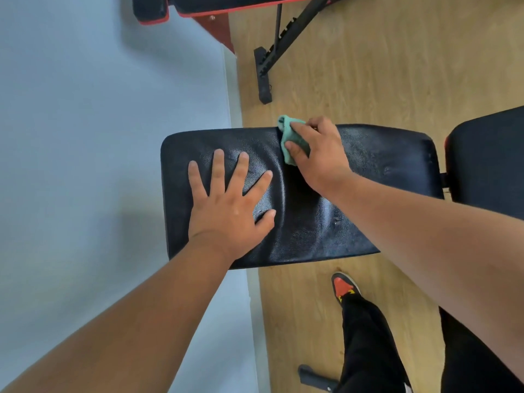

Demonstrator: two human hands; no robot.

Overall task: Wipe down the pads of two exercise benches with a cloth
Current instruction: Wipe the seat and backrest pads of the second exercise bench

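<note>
A black padded bench pad (382, 154) fills the middle of the head view. My left hand (226, 199) lies flat on its left half, fingers spread and pressing the leather into folds. My right hand (320, 154) grips a bunched green cloth (287, 131) against the pad's far edge, fingers and thumb curled over it. A second black pad (487, 160) of the same bench adjoins on the right. The other bench, black with red trim (226, 7), stands at the top of the view.
A pale grey wall (99, 137) runs along the left, close to the pad's end. Wooden floor (382, 66) lies beyond. The far bench's black metal frame and foot (263, 78) rest there. My leg and red-black shoe (344, 287) stand below the pad.
</note>
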